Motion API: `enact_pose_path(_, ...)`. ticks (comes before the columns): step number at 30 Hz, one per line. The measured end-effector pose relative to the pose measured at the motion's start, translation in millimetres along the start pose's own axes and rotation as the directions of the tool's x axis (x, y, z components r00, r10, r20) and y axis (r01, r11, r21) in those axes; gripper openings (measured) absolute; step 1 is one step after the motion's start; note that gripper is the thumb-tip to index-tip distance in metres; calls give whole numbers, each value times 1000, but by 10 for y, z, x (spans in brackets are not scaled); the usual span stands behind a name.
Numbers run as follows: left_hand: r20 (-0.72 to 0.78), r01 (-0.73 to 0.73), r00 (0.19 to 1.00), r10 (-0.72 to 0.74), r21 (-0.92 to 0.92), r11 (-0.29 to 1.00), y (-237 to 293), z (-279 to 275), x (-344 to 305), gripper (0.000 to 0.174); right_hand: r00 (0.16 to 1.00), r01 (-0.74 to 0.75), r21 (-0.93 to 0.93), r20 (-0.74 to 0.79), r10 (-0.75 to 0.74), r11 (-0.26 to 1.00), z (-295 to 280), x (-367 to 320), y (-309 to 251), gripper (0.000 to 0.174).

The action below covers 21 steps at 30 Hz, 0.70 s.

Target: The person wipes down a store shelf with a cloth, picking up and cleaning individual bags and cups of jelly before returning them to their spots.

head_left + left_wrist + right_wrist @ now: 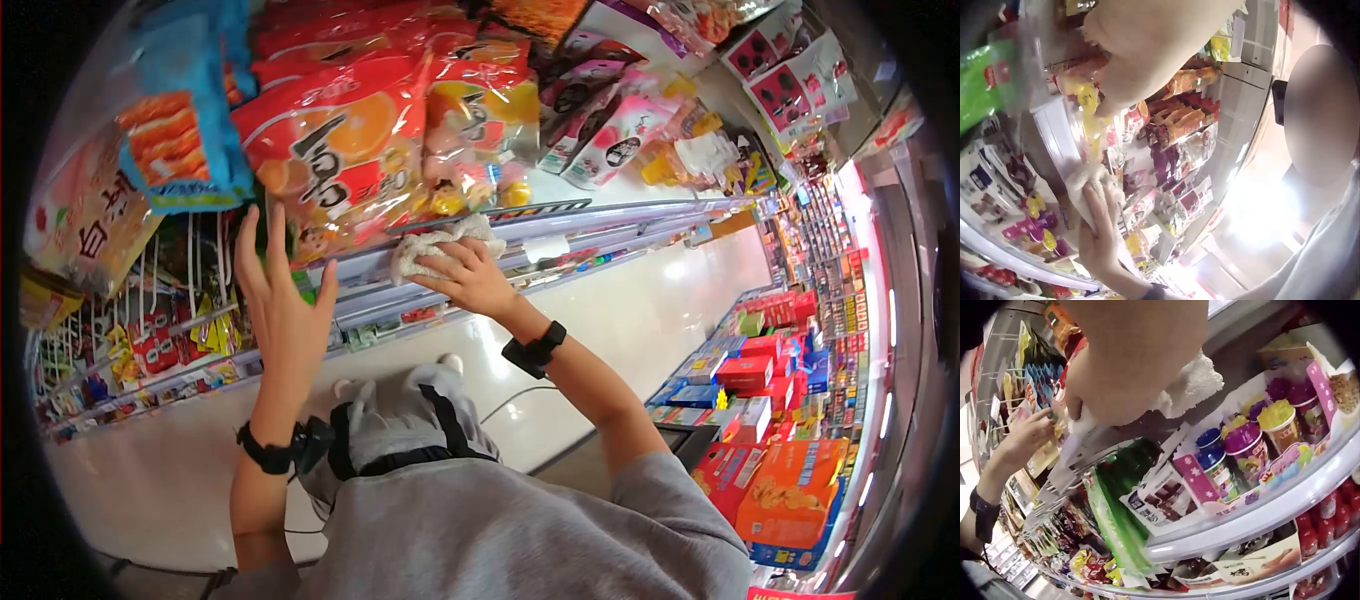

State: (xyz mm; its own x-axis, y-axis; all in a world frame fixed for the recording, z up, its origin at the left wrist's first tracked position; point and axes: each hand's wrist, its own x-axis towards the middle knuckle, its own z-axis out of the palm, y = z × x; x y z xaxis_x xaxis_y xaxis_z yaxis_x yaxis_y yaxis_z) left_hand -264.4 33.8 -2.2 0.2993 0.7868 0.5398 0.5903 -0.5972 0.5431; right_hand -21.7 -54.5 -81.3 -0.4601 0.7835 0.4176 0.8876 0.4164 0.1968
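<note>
A crumpled, nubbly white cloth [440, 245] is lying bunched on the pale shelf rail [600, 225], the right hand [472, 280] pressing it with flattened fingers, its grip unclenched, while farther along that rail the left hand [285, 310] is reaching up, grip open and fingers spread, by an orange snack bag [340, 150].

Big black brush-style characters run across the red and orange snack bag [340, 150], too distorted to read. On the pale bag [90, 225] left of it stand red characters, the lower one seemingly "白". The white tag [545, 247] lower right of it is illegible.
</note>
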Motion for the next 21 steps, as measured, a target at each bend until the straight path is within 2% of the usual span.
enact_pose_path(2,-98,-134,986,131,-24,991,194,61,-52,53,1000,31,17,1,-31,999,-22,-146,172,76)
enact_pose_path(3,-97,-137,986,134,-15,991,303,127,-42,53,1000,28,33,-12,-27,999,-63,-221,265,72)
enact_pose_path(5,-34,-368,930,366,-91,925,543,287,-12,43,998,33,11,-45,-33,999,-66,-451,503,69)
enact_pose_path(6,-32,-368,930,367,-78,926,666,406,6,43,997,36,-15,-71,-37,999,-80,-573,624,66)
enact_pose_path(8,60,-376,917,394,-197,905,901,717,50,36,999,-7,-12,-45,6,1000,-160,-848,856,57)
enact_pose_path(13,159,-439,871,465,-170,882,1465,1408,169,37,986,-163,-86,-55,159,983,-361,-1671,1554,53)
enact_pose_path(15,205,-431,864,459,-168,887,1625,1646,157,39,963,-250,-83,-122,239,965,-416,-1983,1804,50)
enact_pose_path(19,198,-472,849,491,-134,871,1853,2061,124,42,895,-392,-11,-234,379,920,-587,-2358,2143,50)
enact_pose_path(21,183,-482,867,463,77,873,1924,2215,91,42,876,-413,45,-254,410,910,-712,-2381,2223,50)
